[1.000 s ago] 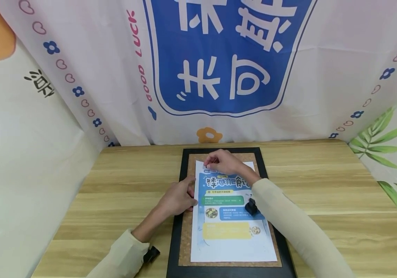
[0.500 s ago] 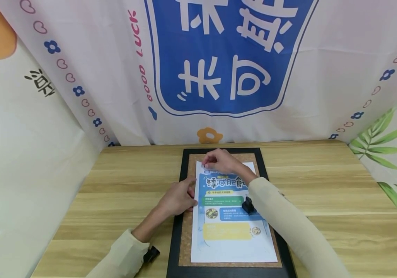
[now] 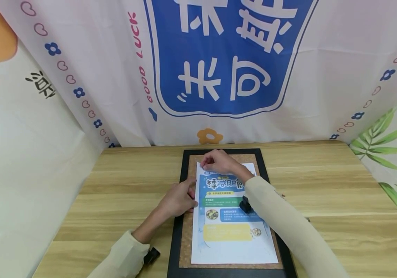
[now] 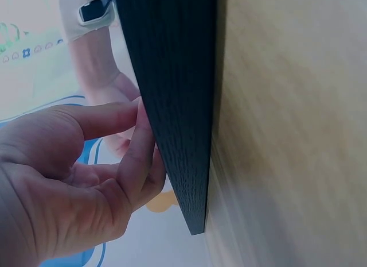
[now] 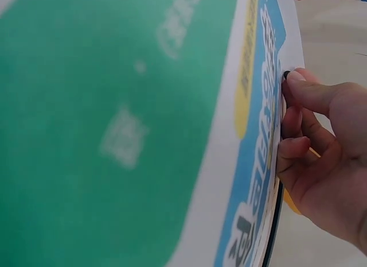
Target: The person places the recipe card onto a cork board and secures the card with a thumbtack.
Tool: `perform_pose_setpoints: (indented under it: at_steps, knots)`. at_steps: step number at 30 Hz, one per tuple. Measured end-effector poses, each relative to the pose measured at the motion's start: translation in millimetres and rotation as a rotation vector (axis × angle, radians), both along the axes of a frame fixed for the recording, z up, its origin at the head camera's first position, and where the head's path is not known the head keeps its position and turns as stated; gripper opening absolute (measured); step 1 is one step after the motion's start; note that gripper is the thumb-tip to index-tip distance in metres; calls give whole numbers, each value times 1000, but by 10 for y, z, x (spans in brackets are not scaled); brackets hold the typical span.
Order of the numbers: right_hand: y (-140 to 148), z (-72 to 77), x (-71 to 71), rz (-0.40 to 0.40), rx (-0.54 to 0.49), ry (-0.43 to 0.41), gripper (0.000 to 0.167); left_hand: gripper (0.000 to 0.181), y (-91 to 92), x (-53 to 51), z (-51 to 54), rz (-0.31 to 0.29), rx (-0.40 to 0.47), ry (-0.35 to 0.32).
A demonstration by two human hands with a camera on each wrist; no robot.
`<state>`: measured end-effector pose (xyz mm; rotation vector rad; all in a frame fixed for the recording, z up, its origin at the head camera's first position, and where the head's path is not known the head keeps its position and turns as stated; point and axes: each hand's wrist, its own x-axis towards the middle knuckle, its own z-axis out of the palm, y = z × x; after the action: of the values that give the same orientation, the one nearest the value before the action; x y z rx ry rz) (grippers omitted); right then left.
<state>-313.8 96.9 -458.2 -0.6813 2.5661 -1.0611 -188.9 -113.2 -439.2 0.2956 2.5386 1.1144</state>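
Note:
A printed white sheet (image 3: 234, 253) lies on a cork board (image 3: 186, 243) with a black frame (image 3: 177, 239). My right hand (image 3: 219, 161) is at the sheet's top left corner. In the right wrist view the right hand (image 5: 332, 146) pinches a small black piece (image 5: 287, 74) against the sheet (image 5: 200, 192), thumb on top. My left hand (image 3: 177, 199) rests across the frame's left side, fingers spread at the sheet's left edge. The left wrist view shows the left hand (image 4: 86, 169) with bent fingers beside the frame (image 4: 172, 95), their tips partly hidden behind it.
The board lies on a wooden table (image 3: 128, 170). A printed cloth (image 3: 121, 77) hangs behind the table. A small black device is on each sleeve. Small objects (image 3: 307, 219) lie partly hidden beside the right sleeve.
My right hand has shifted slightly left toward the sheet's corner, and its sleeve has moved left with it. The left hand stays in place.

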Motion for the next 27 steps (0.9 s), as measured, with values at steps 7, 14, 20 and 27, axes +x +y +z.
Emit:
perform_pose_setpoints:
  at_steps: [7, 14, 20, 27]
  knots:
    - [-39, 31, -32, -36, 14, -60, 9, 76, -10, 1, -15, -7, 15, 4]
    - [-48, 75, -80, -39, 58, -66, 13, 76, -11, -11, -31, -16, 30, 9]
    - [-20, 76, -130, -23, 58, -69, 14, 76, -11, -13, -30, -21, 31, 12]
    - [20, 52, -173, 18, 28, -78, 14, 76, -17, -3, -20, -20, 32, 4]
